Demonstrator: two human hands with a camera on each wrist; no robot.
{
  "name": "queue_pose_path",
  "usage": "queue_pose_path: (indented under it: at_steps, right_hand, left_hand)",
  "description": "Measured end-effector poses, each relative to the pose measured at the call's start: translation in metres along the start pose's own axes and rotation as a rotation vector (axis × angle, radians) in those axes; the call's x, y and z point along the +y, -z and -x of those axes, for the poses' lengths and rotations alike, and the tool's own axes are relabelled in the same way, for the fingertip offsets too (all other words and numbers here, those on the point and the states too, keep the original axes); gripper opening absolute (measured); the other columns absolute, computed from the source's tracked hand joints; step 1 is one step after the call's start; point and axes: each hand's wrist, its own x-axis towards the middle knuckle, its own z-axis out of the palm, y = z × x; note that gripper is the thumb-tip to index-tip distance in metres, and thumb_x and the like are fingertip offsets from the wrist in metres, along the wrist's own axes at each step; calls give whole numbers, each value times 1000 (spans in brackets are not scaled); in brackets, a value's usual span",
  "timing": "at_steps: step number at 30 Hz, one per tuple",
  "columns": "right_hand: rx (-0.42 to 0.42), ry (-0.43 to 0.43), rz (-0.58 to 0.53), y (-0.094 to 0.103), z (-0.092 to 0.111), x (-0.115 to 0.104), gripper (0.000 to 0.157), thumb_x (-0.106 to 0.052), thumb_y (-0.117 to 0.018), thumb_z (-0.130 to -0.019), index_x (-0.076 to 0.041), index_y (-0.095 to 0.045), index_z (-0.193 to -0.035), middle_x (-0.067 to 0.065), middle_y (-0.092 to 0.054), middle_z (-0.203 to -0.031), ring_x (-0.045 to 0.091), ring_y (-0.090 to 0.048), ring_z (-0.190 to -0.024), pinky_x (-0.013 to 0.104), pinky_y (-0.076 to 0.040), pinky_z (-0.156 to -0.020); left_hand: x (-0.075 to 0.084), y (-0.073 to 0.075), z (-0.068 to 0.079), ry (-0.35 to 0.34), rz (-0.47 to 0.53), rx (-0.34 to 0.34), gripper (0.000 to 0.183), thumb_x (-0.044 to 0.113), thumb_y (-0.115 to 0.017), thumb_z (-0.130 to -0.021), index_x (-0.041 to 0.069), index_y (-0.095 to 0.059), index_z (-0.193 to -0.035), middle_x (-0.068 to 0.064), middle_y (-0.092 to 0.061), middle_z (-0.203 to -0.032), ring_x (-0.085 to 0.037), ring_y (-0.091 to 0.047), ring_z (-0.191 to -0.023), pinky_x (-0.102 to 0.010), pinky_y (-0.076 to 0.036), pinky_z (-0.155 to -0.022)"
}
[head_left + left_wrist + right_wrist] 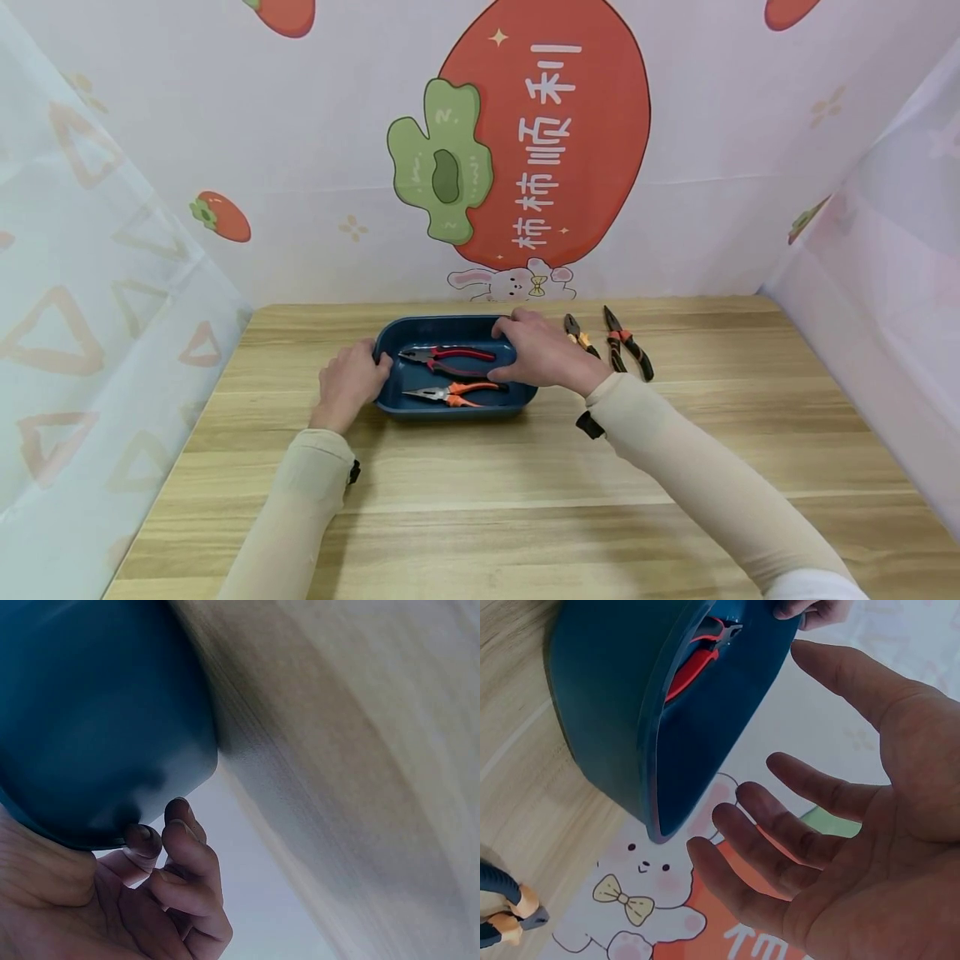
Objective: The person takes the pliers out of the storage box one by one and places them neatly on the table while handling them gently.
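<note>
A dark blue tray (450, 414) stands on the table near the back wall. My left hand (348, 379) grips its left end, with the thumb over the rim and the fingers curled against the outer wall. Inside lie red-handled pliers (429, 355) and, nearer the front wall, orange-handled long-nose pliers (453, 390). Over the tray's right end is my right hand (547, 350), its fingers spread and holding nothing. In the right wrist view that palm (840, 847) faces the tray, and a gap shows between the fingers and the rim.
To the right of the tray lie pliers with orange and black handles (579, 335) and long-nose pliers with red and black handles (627, 342). Behind the wooden table (480, 517) rises a printed cloth wall (322, 142). Similar cloth hangs at both sides.
</note>
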Motion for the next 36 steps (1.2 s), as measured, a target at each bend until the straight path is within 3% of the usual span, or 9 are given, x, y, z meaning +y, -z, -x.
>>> queue_pose_path:
  at_steps: [9,18,24,36]
  right_hand:
    - [-53,16,48,-3,-10,-9,62,-46,-81,-85,-9,-63,-131,10,-57,-125,24,-53,-106,42,-50,-88]
    - [-109,42,78,-10,-21,-15,60,-46,-81,-85,-9,-63,-130,8,-58,-114,23,-53,-100,39,-49,-85]
    - [-136,41,101,-18,-26,-19,57,-46,-81,-84,-9,-65,-125,5,-56,-104,23,-50,-94,37,-47,-78]
    - [-172,41,136,-34,-31,-27,53,-46,-80,-86,-12,-66,-125,3,-57,-105,21,-50,-93,35,-46,-77]
  left_hand:
    - [0,0,0,4,3,3,26,31,-50,-102,9,-63,-99,-14,-64,-85,-35,-61,-74,-48,-45,-62]
    - [-1,0,-1,4,0,6,27,31,-50,-102,9,-63,-100,-16,-66,-90,-37,-63,-77,-50,-46,-64]
    - [-1,-1,-2,7,2,3,26,31,-50,-102,9,-63,-98,-14,-64,-84,-35,-62,-75,-49,-45,-64]
    - [-1,-1,-2,13,4,-2,26,31,-49,-102,9,-62,-96,-11,-61,-78,-33,-61,-72,-45,-43,-62]
